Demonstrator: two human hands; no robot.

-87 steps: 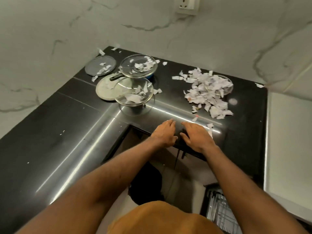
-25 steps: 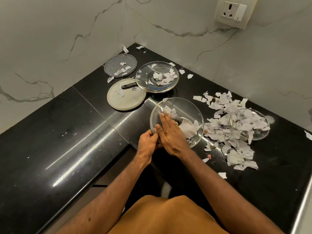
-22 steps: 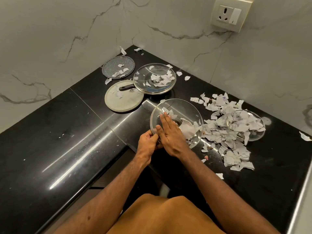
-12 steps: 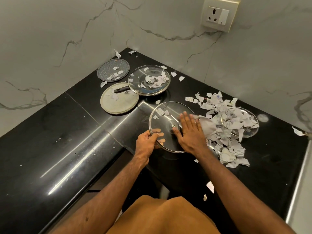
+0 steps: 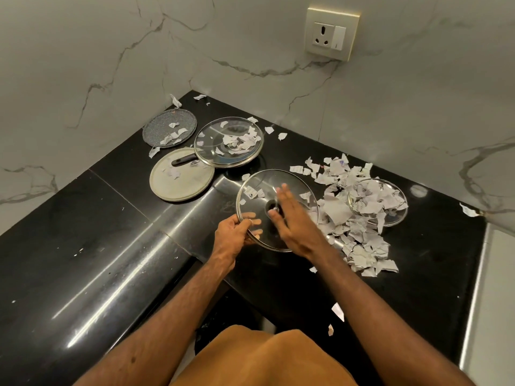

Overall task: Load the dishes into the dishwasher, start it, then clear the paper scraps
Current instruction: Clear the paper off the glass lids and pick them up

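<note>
My left hand [image 5: 232,236] grips the near left rim of a clear glass lid [image 5: 267,190] lying upside down on the black counter [image 5: 83,246]. My right hand [image 5: 292,221] lies flat and blurred across the lid's middle, fingers together and pointing away. A few paper scraps still sit on the lid's left part. A big heap of white paper scraps [image 5: 348,218] lies just right of the lid, partly covering a smaller glass lid [image 5: 390,218].
Behind, near the corner, lie a second scrap-strewn glass lid [image 5: 211,143], a beige round lid [image 5: 181,182] with a black handle and a speckled grey plate [image 5: 161,126]. Marble walls meet at the corner; a wall socket [image 5: 331,36] sits above. Loose scraps [image 5: 337,312] lie near the counter's front edge.
My right hand swept scraps off the glass lid toward the heap on the right, then came back over the lid's middle. My left hand kept its hold on the rim.
</note>
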